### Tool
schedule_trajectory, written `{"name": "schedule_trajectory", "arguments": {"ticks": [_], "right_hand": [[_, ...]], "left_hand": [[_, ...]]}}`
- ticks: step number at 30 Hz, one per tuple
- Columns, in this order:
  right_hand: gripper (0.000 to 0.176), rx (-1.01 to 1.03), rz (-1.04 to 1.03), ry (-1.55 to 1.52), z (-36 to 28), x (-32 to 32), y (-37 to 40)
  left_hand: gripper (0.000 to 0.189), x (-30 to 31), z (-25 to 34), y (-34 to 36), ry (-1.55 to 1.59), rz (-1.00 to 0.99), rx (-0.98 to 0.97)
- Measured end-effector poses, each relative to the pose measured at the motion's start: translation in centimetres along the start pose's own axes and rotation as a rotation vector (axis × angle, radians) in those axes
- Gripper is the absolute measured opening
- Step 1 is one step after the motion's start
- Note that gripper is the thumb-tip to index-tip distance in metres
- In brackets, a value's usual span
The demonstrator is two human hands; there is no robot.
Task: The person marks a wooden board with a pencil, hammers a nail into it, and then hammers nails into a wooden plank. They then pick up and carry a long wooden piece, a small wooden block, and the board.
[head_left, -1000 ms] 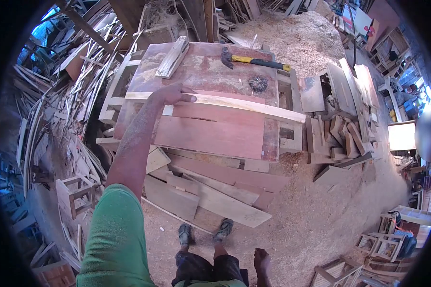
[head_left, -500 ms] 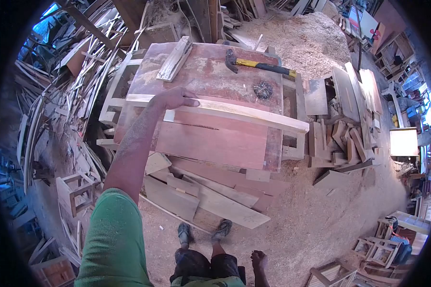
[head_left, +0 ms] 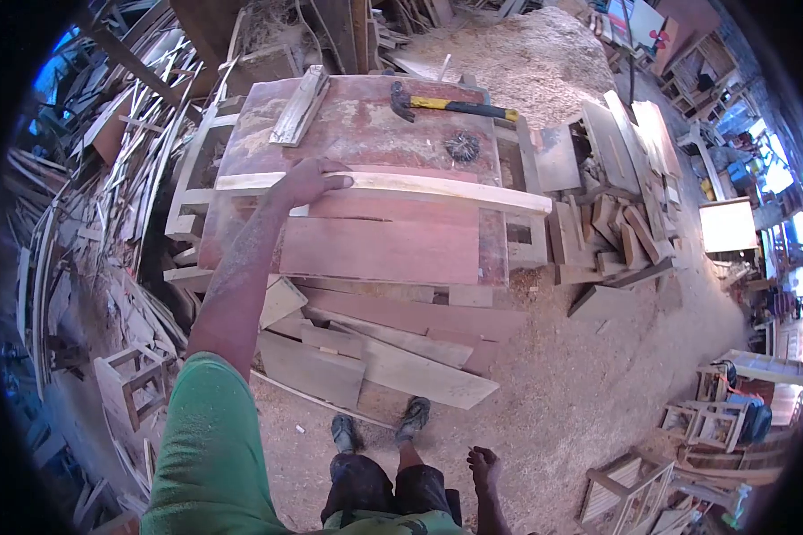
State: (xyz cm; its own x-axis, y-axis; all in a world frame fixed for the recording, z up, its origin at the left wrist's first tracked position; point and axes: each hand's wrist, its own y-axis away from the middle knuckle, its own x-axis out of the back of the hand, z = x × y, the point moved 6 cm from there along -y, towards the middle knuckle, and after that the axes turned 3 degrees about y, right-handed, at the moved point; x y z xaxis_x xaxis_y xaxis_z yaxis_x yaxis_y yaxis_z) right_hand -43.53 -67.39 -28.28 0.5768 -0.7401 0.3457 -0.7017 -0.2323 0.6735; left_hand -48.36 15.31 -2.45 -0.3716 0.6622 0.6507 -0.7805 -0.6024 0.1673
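My left hand [head_left: 308, 183] is closed over a long pale wooden strip [head_left: 446, 189], which lies across the reddish worktable [head_left: 357, 134]. A flat reddish board [head_left: 384, 250] with a dark split lies on the near side of the strip. Beyond the strip are a claw hammer [head_left: 455, 106] with a yellow and black handle, a small dark heap of what look like nails [head_left: 462, 146] and a short rough wood block [head_left: 300, 107]. Low beside my body hangs my right hand [head_left: 484, 465], its fingers curled; whatever they may hold is too small to name.
Loose boards [head_left: 393, 352] lie on the floor between my feet and the table. Wood offcuts [head_left: 611, 232] are stacked at the right. Thin scrap strips [head_left: 125, 152] pile up at the left, near a small wooden frame [head_left: 134, 383]. Sawdust [head_left: 526, 62] is heaped behind.
The view has shifted, so the table and its things appear slightly higher and farther left. My left hand stays on the strip. My right hand appears slightly higher beside my body.
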Motion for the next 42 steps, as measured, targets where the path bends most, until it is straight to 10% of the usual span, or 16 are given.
{"name": "schedule_trajectory", "arguments": {"ticks": [17, 28, 42], "right_hand": [[0.032, -0.197, 0.163, -0.232, 20.1, -2.4, 17.4], [0.034, -0.265, 0.171, -0.225, 20.0, -7.5, 18.9], [0.030, -0.204, 0.141, -0.247, 16.4, 3.1, 13.9]], "left_hand": [[0.061, -3.0, 0.0, 4.9, -0.411, 0.195, 0.002], [0.062, -2.9, 1.2, 4.6, -0.470, 0.151, -0.024], [0.046, -2.3, 5.7, 2.8, -0.875, -0.074, 0.163]]}}
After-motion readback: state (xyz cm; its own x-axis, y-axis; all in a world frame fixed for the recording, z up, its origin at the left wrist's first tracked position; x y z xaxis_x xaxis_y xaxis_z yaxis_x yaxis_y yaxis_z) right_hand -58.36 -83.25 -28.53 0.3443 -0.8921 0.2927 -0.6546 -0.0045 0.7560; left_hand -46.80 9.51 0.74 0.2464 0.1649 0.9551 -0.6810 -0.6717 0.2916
